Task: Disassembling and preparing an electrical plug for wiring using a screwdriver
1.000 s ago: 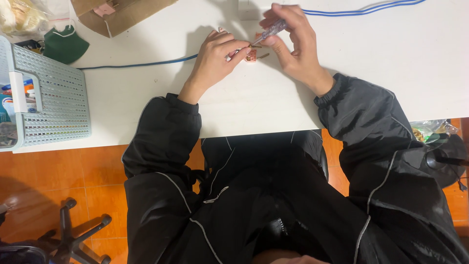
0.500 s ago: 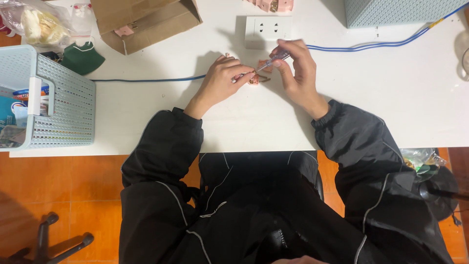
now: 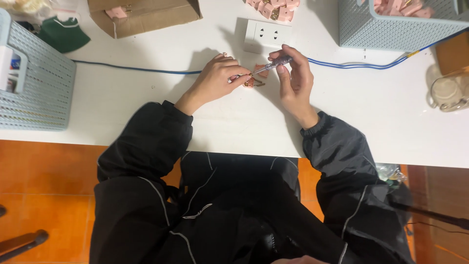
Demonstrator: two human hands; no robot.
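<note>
Basket point(image 3: 405, 29) of pink parts newly visible

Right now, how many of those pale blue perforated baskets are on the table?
2. One pale blue basket stands at the table's left edge, partly cut off by the frame. The other basket stands at the top right, holding pink parts. More could lie outside the view.

Open brown cardboard box point(image 3: 146, 17) at table's far edge

Black jacket with thin white piping, elastic cuffs, bare hands.
</note>
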